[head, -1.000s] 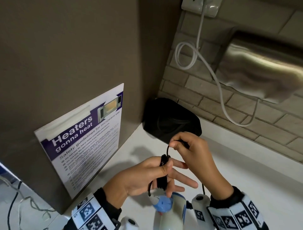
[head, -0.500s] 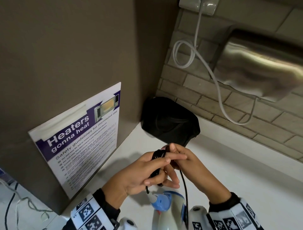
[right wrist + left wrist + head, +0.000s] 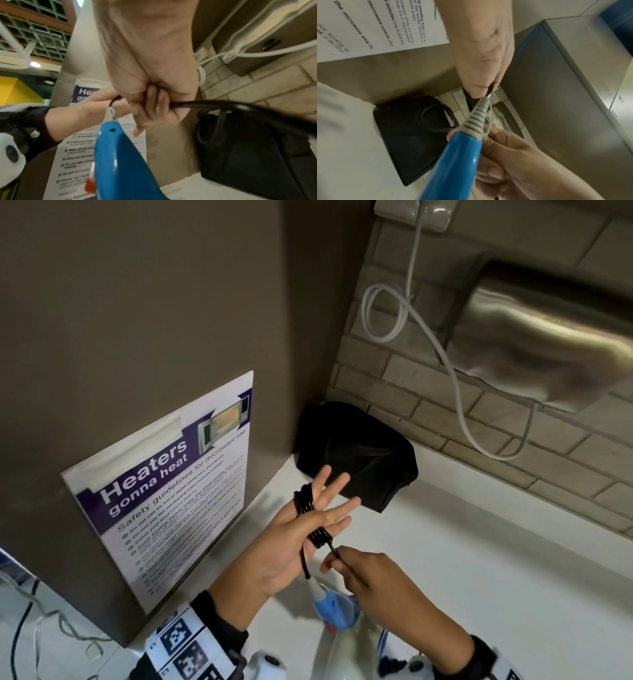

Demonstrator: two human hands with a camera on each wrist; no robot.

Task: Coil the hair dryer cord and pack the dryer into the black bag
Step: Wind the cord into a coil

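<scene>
Left hand point(image 3: 291, 542) fingers straight, black cord point(image 3: 308, 511) looped round them; right hand point(image 3: 373, 580) pinches the cord (black bag point(image 3: 359, 453) far behind)

The left hand point(image 3: 291, 539) now spreads its fingers straight, the thin black cord point(image 3: 306, 503) looped across them, while the right hand point(image 3: 370, 573) has dropped below it, pinching the cord.
</scene>
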